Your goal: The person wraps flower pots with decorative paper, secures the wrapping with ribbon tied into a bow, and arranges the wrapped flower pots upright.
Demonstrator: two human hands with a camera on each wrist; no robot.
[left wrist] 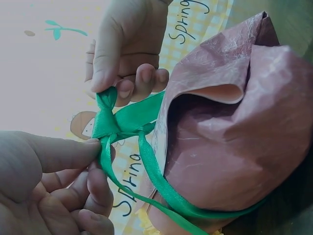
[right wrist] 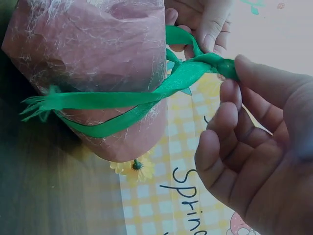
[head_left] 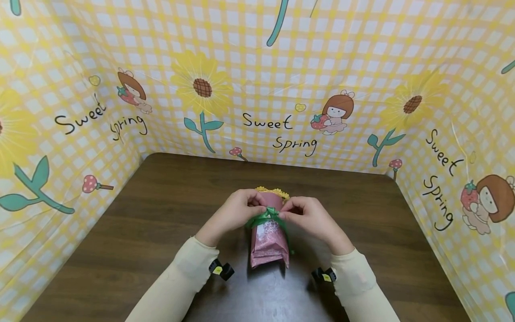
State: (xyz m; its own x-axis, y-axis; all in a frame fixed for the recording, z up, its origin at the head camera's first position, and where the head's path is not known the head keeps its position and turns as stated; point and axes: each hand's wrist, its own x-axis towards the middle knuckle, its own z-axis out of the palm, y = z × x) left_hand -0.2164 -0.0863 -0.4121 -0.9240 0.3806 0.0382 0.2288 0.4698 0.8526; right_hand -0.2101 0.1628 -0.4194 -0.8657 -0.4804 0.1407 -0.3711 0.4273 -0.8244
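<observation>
A bouquet wrapped in pink paper (head_left: pixel 270 246) lies on the table, its yellow flowers (head_left: pixel 284 195) showing at the far end. Around the wrapper runs a green ribbon (left wrist: pixel 129 115), knotted with small loops at the front. My left hand (head_left: pixel 240 208) pinches one part of the ribbon at the knot between thumb and finger. On the other side of the knot, my right hand (head_left: pixel 311 218) pinches a ribbon loop the same way. A frayed ribbon end (right wrist: pixel 41 104) hangs beside the paper in the right wrist view.
The dark wooden table (head_left: pixel 173 192) extends around the bouquet. A yellow checked cloth (head_left: pixel 257 80) with printed flowers and figures hangs behind and along both sides. Black wrist cameras (head_left: pixel 222 269) are strapped at both cuffs.
</observation>
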